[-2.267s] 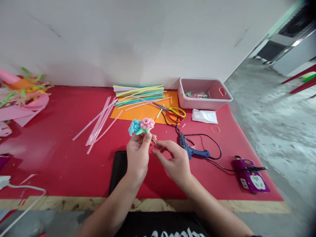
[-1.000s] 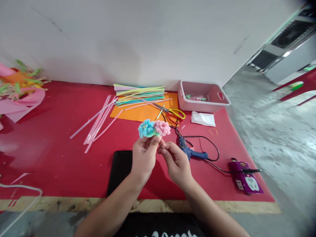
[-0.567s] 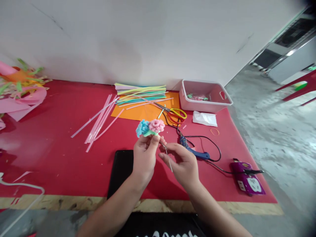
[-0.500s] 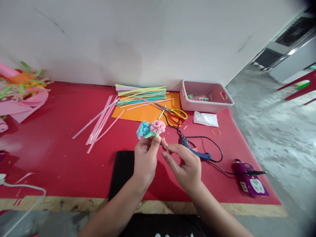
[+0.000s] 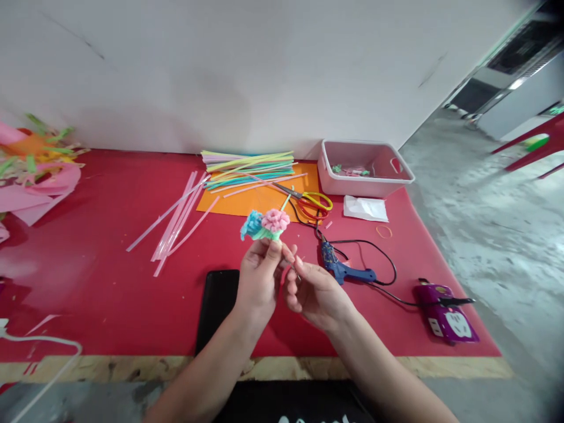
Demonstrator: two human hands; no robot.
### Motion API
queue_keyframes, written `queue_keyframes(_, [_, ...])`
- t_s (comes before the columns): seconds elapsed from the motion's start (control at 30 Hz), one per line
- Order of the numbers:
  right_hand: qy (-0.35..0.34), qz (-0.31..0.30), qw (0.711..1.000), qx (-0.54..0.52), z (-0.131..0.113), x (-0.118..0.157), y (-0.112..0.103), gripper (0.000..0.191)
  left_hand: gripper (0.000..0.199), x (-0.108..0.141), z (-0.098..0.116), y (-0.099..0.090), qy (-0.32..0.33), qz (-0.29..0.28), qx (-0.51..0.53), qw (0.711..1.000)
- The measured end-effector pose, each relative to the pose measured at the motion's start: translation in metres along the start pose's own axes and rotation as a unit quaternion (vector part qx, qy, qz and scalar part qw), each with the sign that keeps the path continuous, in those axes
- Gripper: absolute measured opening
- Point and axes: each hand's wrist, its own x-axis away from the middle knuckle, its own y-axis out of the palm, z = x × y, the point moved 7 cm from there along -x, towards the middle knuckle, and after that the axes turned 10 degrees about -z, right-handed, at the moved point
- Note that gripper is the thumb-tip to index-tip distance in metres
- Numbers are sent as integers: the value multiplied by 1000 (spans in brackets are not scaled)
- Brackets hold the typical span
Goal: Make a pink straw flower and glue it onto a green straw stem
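Note:
My left hand (image 5: 261, 276) is closed around the base of a small bunch of fuzzy pipe-cleaner flowers. A pink flower (image 5: 275, 221) faces up on the right, and a blue flower (image 5: 252, 225) sits beside it on the left. Pale green fuzzy pieces (image 5: 274, 235) show just below the blooms. My right hand (image 5: 315, 288) pinches the thin wire stem (image 5: 298, 276) under the bunch, close to the left fingertips. Most of that stem is hidden by the fingers.
Behind the hands, scissors (image 5: 304, 198) and pipe cleaners (image 5: 249, 164) lie on an orange sheet (image 5: 251, 202). A glue gun (image 5: 346, 271) is cabled to a purple power adapter (image 5: 445, 311). Pink strips (image 5: 178, 217), a black phone (image 5: 217, 308) and a pink basket (image 5: 365, 185) also rest here.
My right hand has turned and curled its fingers around the stem, whose long end showed before and is now mostly covered. The flowers have tilted slightly.

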Motion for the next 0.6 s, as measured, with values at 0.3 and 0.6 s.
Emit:
queue_keyframes(0.3, [-231, 196, 906, 296, -34, 27, -16, 16, 21, 4, 8, -18, 110, 76, -93, 987])
queue_keyframes(0.6, [-292, 170, 840, 425, -45, 37, 5, 10, 18, 7, 10, -8, 110, 21, -90, 990])
